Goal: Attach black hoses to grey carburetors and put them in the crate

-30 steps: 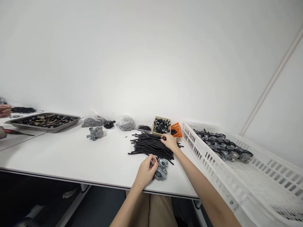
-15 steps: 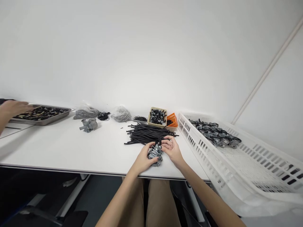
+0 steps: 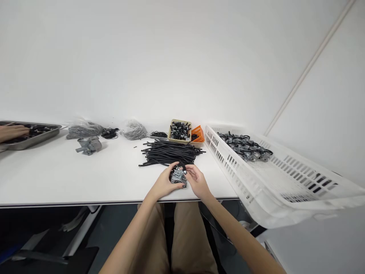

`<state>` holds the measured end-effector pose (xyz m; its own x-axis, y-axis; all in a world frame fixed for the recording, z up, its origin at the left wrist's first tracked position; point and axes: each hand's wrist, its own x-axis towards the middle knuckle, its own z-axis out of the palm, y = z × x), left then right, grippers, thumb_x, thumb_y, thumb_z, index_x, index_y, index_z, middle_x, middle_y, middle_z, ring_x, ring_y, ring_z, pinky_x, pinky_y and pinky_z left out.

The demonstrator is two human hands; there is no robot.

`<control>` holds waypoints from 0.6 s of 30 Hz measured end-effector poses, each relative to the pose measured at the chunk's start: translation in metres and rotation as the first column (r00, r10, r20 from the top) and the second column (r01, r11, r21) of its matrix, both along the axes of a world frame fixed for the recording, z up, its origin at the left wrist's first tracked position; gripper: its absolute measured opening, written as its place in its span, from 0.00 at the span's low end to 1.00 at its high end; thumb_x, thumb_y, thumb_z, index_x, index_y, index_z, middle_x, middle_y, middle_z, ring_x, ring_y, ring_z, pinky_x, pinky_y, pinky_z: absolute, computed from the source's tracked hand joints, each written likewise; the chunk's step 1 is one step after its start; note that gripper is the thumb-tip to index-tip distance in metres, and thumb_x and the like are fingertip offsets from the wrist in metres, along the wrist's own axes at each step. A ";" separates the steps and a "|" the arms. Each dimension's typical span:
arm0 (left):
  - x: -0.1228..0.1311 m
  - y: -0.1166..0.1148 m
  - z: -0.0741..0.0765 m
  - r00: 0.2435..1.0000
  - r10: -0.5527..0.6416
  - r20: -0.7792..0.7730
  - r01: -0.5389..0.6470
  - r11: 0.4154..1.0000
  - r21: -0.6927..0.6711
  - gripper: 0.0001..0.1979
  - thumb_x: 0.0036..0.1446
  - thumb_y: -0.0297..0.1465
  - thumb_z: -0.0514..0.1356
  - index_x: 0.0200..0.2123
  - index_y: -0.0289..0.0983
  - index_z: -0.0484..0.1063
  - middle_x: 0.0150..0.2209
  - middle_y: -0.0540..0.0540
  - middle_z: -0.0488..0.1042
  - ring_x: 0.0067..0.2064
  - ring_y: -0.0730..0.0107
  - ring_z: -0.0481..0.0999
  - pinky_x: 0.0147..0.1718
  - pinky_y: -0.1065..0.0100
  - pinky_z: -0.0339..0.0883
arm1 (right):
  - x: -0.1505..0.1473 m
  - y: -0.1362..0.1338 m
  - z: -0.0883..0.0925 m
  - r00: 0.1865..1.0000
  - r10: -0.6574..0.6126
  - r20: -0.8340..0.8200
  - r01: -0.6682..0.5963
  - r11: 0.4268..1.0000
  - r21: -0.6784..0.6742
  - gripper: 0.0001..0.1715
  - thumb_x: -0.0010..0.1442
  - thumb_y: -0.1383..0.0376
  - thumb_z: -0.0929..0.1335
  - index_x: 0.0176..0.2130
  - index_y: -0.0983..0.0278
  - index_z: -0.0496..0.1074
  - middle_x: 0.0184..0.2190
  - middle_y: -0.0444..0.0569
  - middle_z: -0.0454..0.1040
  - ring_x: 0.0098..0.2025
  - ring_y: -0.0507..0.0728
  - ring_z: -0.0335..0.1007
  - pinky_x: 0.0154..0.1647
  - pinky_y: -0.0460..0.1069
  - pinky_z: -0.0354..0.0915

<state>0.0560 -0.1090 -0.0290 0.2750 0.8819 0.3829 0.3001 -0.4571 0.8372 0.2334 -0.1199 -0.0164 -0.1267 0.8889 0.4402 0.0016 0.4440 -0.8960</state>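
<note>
Near the table's front edge, a grey metal carburetor [image 3: 178, 176] is held in my left hand [image 3: 164, 183], thumb at its lower side and fingers at its far side. A short black piece, apparently a hose, shows at its top. My right hand [image 3: 197, 182] is closed with its fingertips against the carburetor's right side; the small part between them is mostly hidden. Just beyond my hands lies a pile of black hoses [image 3: 172, 153]. A second carburetor [image 3: 89, 145] stands alone to the left on the white table [image 3: 114, 179].
A white plastic crate [image 3: 245, 182] with several carburetors [image 3: 243, 146] stands on the right. Behind the hoses are a yellow basket [image 3: 170, 133] of small parts and an orange basket [image 3: 200, 134]. Bagged parts [image 3: 133, 131] lie by the wall. A co-worker's hand [image 3: 13, 133] reaches into a metal tray [image 3: 42, 139].
My view has swung slightly, so the scene sits further left and higher. The carburetor has turned in my hands, and my right hand has come lower against it. The co-worker's hand has lowered into the tray.
</note>
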 end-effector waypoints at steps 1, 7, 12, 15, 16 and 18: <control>0.000 0.000 0.000 1.000 -0.001 -0.005 0.001 1.000 0.001 0.43 0.46 0.36 0.70 0.65 0.37 0.59 0.62 0.37 0.68 0.62 0.50 0.68 0.62 0.53 0.59 | -0.001 -0.001 -0.002 1.000 -0.018 0.004 0.018 1.000 0.017 0.15 0.59 0.56 0.70 0.45 0.58 0.73 0.45 0.49 0.78 0.50 0.59 0.75 0.56 0.55 0.69; 0.000 0.002 0.001 1.000 -0.002 0.008 0.002 1.000 -0.015 0.41 0.49 0.36 0.68 0.65 0.38 0.60 0.62 0.39 0.69 0.60 0.53 0.70 0.59 0.56 0.63 | -0.019 0.007 -0.019 0.980 -0.103 -0.172 0.099 0.995 -0.031 0.22 0.57 0.49 0.70 0.46 0.59 0.74 0.47 0.52 0.79 0.53 0.63 0.74 0.59 0.59 0.67; 0.001 -0.001 0.004 1.000 -0.004 0.022 0.005 0.999 -0.039 0.42 0.49 0.36 0.67 0.66 0.39 0.59 0.61 0.41 0.71 0.56 0.54 0.74 0.55 0.58 0.67 | -0.031 0.010 -0.030 0.945 -0.079 -0.318 0.070 0.997 -0.042 0.22 0.58 0.48 0.69 0.46 0.58 0.73 0.42 0.50 0.80 0.48 0.63 0.75 0.53 0.58 0.70; 0.002 -0.002 0.006 1.000 0.001 0.030 0.000 1.000 -0.027 0.42 0.48 0.37 0.68 0.66 0.39 0.61 0.60 0.41 0.72 0.55 0.54 0.74 0.54 0.58 0.68 | -0.031 0.008 -0.030 0.932 -0.082 -0.354 0.063 0.996 -0.065 0.24 0.58 0.47 0.70 0.47 0.59 0.74 0.39 0.50 0.79 0.46 0.61 0.75 0.53 0.56 0.70; 0.002 -0.002 0.006 0.999 0.001 0.032 -0.001 1.000 -0.024 0.42 0.48 0.37 0.68 0.66 0.39 0.61 0.59 0.41 0.73 0.54 0.55 0.75 0.54 0.58 0.69 | -0.031 0.007 -0.030 0.926 -0.080 -0.369 0.056 0.996 -0.075 0.25 0.58 0.47 0.70 0.48 0.60 0.74 0.39 0.49 0.79 0.46 0.61 0.75 0.53 0.56 0.69; 0.002 -0.002 0.005 0.999 -0.004 0.034 0.004 1.000 -0.025 0.42 0.48 0.37 0.68 0.66 0.40 0.61 0.57 0.41 0.75 0.50 0.57 0.77 0.51 0.58 0.71 | -0.030 0.007 -0.028 0.914 -0.060 -0.402 0.026 0.995 -0.091 0.25 0.57 0.48 0.71 0.47 0.60 0.75 0.38 0.49 0.79 0.45 0.60 0.74 0.52 0.55 0.69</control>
